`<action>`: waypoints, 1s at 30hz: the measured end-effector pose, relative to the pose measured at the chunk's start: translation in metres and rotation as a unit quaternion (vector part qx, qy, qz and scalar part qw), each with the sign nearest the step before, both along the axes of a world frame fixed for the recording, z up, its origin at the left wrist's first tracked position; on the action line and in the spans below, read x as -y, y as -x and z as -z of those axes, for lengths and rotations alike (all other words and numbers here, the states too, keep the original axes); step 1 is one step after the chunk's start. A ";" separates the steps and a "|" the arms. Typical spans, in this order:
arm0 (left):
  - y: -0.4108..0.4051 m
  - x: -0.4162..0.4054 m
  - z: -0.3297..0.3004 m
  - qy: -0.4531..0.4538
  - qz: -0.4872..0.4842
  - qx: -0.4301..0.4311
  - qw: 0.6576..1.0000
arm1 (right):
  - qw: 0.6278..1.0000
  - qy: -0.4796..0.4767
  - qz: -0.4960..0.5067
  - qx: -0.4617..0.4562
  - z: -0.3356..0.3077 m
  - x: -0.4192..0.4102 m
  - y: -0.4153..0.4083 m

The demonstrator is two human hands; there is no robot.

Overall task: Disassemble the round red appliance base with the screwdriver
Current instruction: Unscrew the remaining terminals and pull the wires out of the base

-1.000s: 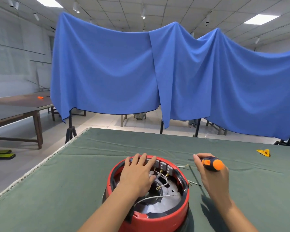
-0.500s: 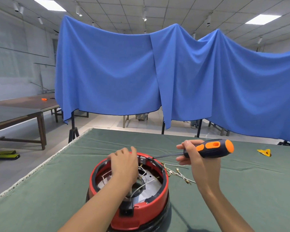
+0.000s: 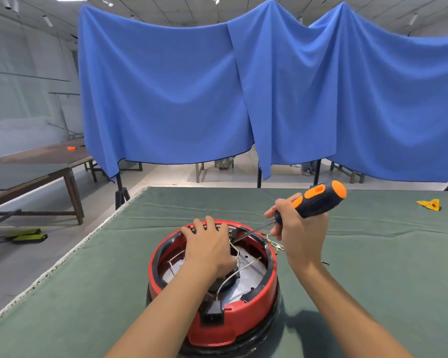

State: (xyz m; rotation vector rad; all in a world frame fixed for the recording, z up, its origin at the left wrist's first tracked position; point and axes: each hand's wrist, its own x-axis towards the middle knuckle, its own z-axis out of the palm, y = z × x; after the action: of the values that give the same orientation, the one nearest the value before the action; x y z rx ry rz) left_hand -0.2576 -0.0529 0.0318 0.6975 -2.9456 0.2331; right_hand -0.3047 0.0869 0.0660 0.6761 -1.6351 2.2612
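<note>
**Screwdriver tip at the far rim of the red base**

Head view: no writing or brand can be read anywhere. The round red appliance base point(image 3: 214, 293) sits open side up on the green-covered table point(image 3: 88, 293), at the 6 o'clock edge of the view. The left hand point(image 3: 208, 245) lies over the far rim, fingers curled onto it. The right hand point(image 3: 299, 235) grips the screwdriver point(image 3: 312, 202) by its black-and-orange handle; the shaft slants down toward 8 o'clock, its tip at the small black terminal block point(image 3: 224, 229) by the left fingers. Loose wires point(image 3: 234, 273) cross the metal plate inside. A yellow scrap point(image 3: 428, 204) lies at 3 o'clock; a blue cloth point(image 3: 243, 94) hangs behind.
</note>
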 end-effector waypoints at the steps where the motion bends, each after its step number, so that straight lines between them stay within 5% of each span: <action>1: 0.001 0.000 -0.001 0.012 -0.002 0.013 1.000 | 1.000 0.003 0.002 -0.001 0.001 0.001 0.000; 7: 0.004 -0.004 -0.009 0.032 -0.021 0.055 0.998 | 0.999 0.028 0.023 -0.012 0.004 -0.004 0.001; 15: -0.008 0.006 -0.003 -0.095 0.001 -0.131 0.987 | 0.999 0.031 0.018 -0.024 0.006 -0.003 -0.002; 30: -0.007 0.009 -0.007 -0.140 0.012 -0.159 0.977 | 0.998 0.001 -0.008 -0.070 0.006 0.006 -0.001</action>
State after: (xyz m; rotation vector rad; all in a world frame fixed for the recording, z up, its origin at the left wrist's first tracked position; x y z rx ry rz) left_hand -0.2502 -0.0622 0.0386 0.6572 -2.6986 -0.2774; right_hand -0.3033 0.0807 0.0599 0.8280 -1.5660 2.1731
